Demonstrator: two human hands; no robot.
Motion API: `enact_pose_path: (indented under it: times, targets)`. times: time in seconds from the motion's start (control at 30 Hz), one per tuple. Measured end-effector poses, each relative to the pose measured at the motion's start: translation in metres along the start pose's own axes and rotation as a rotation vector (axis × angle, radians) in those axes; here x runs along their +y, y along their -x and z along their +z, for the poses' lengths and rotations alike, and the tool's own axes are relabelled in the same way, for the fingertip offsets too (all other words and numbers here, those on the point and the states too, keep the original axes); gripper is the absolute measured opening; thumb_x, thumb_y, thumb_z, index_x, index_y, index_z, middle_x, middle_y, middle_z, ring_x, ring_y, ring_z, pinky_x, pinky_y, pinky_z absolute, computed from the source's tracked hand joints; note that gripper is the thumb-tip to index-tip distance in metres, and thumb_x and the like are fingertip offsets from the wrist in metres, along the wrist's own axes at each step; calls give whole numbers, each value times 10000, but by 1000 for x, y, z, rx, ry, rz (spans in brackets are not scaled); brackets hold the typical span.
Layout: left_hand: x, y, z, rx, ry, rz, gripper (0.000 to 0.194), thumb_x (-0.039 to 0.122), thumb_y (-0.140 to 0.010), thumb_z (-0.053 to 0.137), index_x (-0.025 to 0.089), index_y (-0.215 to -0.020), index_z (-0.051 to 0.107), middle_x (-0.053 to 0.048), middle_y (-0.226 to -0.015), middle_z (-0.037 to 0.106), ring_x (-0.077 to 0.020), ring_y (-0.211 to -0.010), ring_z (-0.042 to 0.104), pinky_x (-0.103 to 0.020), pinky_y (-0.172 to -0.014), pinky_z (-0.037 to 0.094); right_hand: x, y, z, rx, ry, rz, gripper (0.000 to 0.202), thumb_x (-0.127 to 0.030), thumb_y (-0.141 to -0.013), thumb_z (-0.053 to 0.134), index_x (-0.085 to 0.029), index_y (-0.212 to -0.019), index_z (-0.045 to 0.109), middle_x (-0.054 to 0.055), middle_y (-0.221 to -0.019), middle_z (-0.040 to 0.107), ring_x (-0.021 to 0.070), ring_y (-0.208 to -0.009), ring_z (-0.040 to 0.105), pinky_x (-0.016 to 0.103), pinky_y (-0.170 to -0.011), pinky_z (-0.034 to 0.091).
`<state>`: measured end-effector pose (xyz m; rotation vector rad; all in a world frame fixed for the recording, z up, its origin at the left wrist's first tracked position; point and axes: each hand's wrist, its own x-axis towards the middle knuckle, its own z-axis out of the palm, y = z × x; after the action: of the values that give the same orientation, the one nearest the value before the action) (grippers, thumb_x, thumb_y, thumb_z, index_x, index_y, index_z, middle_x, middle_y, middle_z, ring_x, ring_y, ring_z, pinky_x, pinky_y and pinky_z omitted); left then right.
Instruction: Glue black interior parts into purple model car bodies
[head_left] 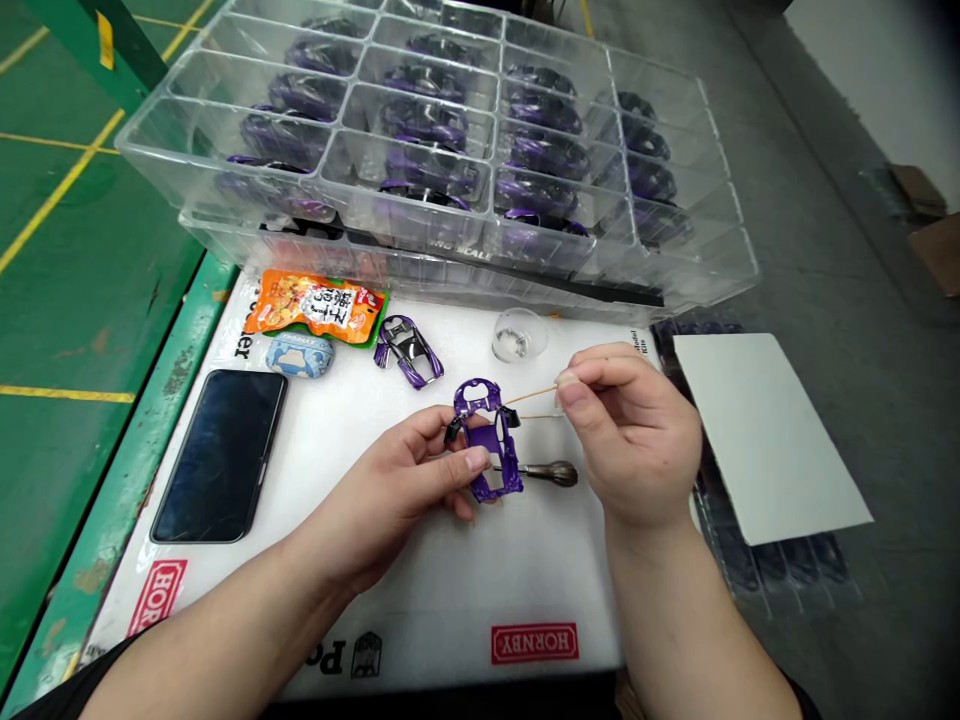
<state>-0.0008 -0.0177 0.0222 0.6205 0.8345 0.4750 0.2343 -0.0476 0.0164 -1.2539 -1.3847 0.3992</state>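
Above the white-covered desk (420,610), the left hand (409,465) grips a purple model car body shell (484,438), thumb over one long edge and fingers curled beneath. The shell is probably light, stiff plastic; its glossy finish may prove slippery. The narrow pillars around its cut-outs appear the most fragile points, as do the small black side pieces; hold by the long lower edges, pressing lightly. The right hand (634,430) has thumb and forefinger pinched together on a thin wooden stick (534,395), its tip close to the shell's black side piece; whether they touch cannot be determined. Past the shell lie a bulbous-handled tool (559,473), a second car shell (409,347) and a clear plastic cup (519,337). Farthest, a clear compartment tray (180,150) carries rows of similar shells.
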Motion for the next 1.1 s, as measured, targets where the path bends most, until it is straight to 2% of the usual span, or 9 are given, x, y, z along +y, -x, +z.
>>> enact_pose_path:
  times: [0.23,0.47,1.1]
  targets:
    - [-2,-1,-2,8,-26,18,512,462,-874,1065,196,-1253,849,-64,-1042,793,-182,-864,690,-265,-684,614,-1,-1,0,-19,75,-50,139,-145,-1065,808,-284,-1059,808,20,-985,749,223,-937,707,383,-799,601]
    - [-4,-2,-5,9,-57,32,515,467,-906,1042,190,-1290,839,-73,-1056,790,-184,-880,688,-265,-697,615,-2,-1,1,-25,131,-58,114,-177,-1064,810,-290,-1049,806,25,-979,765,240,-922,724,418,-810,630]
    - [-4,-2,-5,-11,-50,35,467,439,-924,1032,199,-1274,837,-49,-1028,786,-163,-848,679,-242,-693,620,-1,-1,1,-41,86,-43,146,-121,-1060,807,-268,-1058,817,16,-995,751,214,-939,706,396,-841,595]
